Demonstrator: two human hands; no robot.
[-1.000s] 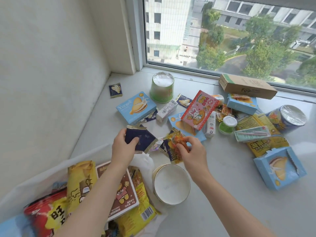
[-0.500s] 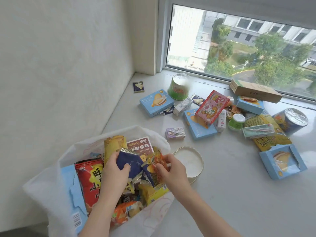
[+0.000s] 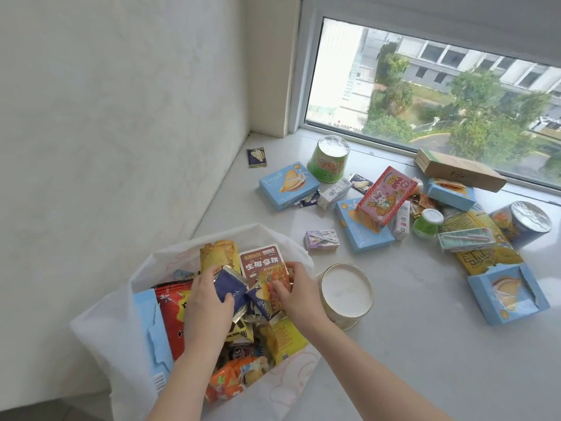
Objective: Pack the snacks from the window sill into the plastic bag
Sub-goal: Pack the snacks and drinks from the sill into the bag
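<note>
A dark blue sachet (image 3: 228,291) is gripped by the left hand (image 3: 206,302) and an orange packet (image 3: 277,279) is pinched by the curled fingers of the right hand (image 3: 296,291), both held over the mouth of the white plastic bag (image 3: 100,326), already packed with snacks. More snacks are left on the window sill (image 3: 425,344): a blue box (image 3: 288,185), a green cup (image 3: 329,158), a pink box (image 3: 385,199), with a white tub (image 3: 346,293) just beside the bag

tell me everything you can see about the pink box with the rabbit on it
The pink box with the rabbit looks like printed cardboard: a pink face with a white cartoon rabbit, orange and yellow artwork and red edges. It looks closed. It sits tilted on the window sill, propped on a flat light blue box beneath it, in the cluster of snacks near the window. No hand touches it.
</note>
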